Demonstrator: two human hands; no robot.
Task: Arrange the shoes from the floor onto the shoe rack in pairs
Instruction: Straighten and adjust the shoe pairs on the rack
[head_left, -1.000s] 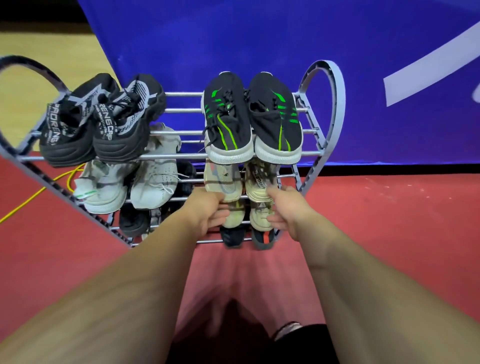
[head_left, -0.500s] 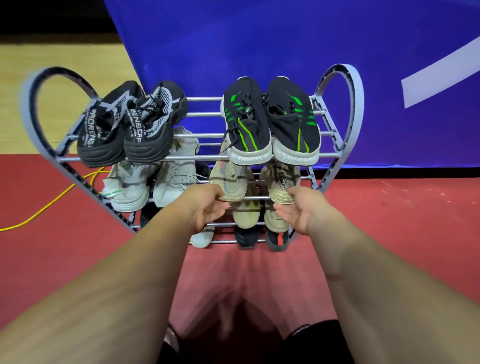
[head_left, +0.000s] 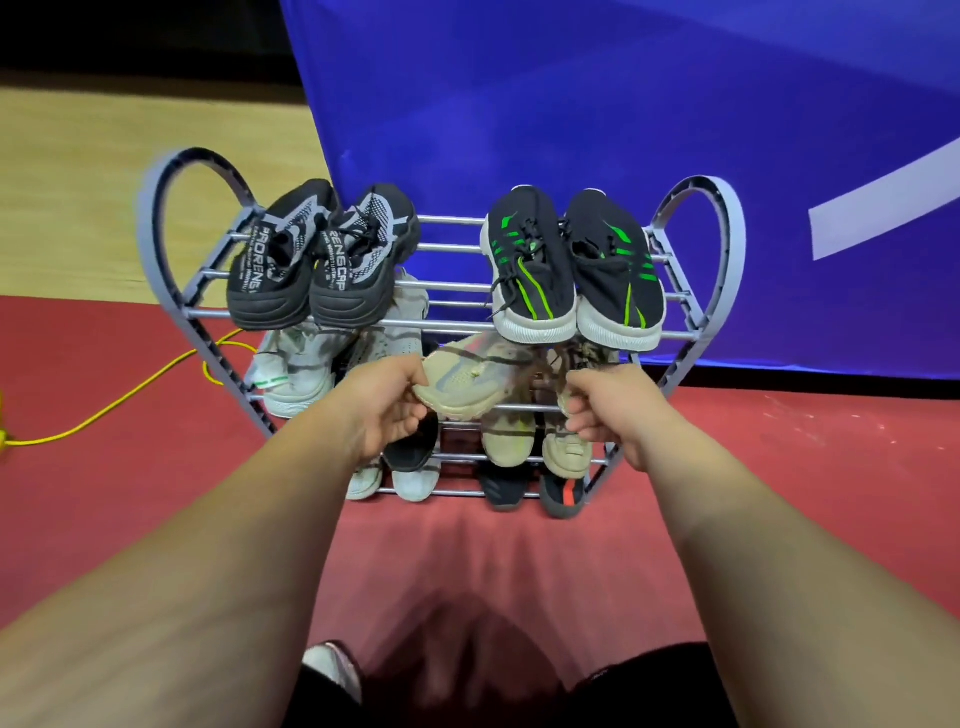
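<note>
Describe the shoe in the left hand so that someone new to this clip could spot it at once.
Start at the grey heart-sided shoe rack and find the black shoes with green stripes on its top right. Just below their heels, the left hand grips a beige knit shoe. It alone is tipped sideways; the neighbouring beige ones point toes down.

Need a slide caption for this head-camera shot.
Both hands, left hand and right hand, each hold a beige shoe at the shoe rack.

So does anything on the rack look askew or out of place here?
Yes. The beige shoe gripped by the left hand is turned sideways across the second shelf, while every other pair points straight back. The right hand grips its partner, which looks roughly straight.
</note>
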